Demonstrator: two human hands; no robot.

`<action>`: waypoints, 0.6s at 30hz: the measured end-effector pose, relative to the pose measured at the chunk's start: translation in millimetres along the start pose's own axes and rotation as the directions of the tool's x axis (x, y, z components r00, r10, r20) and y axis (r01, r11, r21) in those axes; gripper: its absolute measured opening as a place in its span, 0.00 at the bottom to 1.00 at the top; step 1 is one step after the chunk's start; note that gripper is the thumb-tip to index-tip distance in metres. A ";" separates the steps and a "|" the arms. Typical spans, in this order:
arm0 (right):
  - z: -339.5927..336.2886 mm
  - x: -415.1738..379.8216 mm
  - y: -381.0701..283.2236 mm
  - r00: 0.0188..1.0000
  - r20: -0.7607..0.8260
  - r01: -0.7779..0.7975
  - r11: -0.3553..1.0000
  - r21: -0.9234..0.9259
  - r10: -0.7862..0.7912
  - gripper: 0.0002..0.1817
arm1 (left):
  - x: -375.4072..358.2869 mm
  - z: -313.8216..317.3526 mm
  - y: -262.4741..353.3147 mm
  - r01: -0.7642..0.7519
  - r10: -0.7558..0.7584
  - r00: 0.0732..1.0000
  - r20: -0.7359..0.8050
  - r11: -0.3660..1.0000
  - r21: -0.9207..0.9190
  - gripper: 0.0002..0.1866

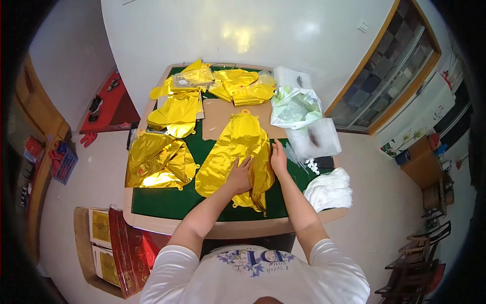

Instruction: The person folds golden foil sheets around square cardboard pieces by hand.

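Note:
A flat gold foil balloon (238, 147) lies in the middle of the green-topped table (167, 202). My left hand (239, 176) presses flat on its lower middle, fingers spread. My right hand (278, 157) rests on the balloon's right edge, fingers pointing away from me and touching the foil. Neither hand visibly grips anything. A brown cardboard sheet (217, 116) lies under the balloon's far end.
More gold foil balloons lie at the left (157, 162), the far left (177, 114) and the far middle (243, 86). Clear plastic bags (296, 106) and a white cloth bundle (329, 190) sit along the right side. Red and gold boxes (116, 248) stand on the floor at left.

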State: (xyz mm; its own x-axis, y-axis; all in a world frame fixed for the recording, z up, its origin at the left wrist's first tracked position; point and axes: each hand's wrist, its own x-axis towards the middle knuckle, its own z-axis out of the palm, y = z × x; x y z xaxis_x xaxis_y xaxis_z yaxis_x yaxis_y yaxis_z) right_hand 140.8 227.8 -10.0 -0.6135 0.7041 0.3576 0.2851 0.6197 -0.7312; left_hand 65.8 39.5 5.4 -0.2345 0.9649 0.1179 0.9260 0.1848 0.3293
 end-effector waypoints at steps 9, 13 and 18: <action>-16.3 -23.6 0.6 0.995 0.026 -0.098 0.989 0.113 0.095 0.15 | -0.1 0.0 1.4 0.003 -0.004 1.000 0.012 1.000 0.021 0.38; -21.5 -43.5 -7.8 0.990 -0.002 0.140 0.990 0.026 -0.140 0.13 | -2.3 -10.5 3.1 -0.010 0.006 0.997 0.073 0.999 0.049 0.37; -42.3 -61.6 -27.8 1.000 0.006 0.002 1.000 0.014 -0.002 0.13 | 0.7 0.2 -0.2 -0.006 0.006 1.000 0.004 1.000 -0.002 0.39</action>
State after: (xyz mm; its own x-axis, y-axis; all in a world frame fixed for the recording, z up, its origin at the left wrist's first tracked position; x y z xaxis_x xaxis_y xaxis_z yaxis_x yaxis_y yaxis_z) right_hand 201.9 181.9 12.9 -0.6185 0.7008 0.3553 0.2737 0.6160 -0.7387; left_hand 65.6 40.2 5.2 -0.2282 0.9666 0.1165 0.9266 0.1788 0.3309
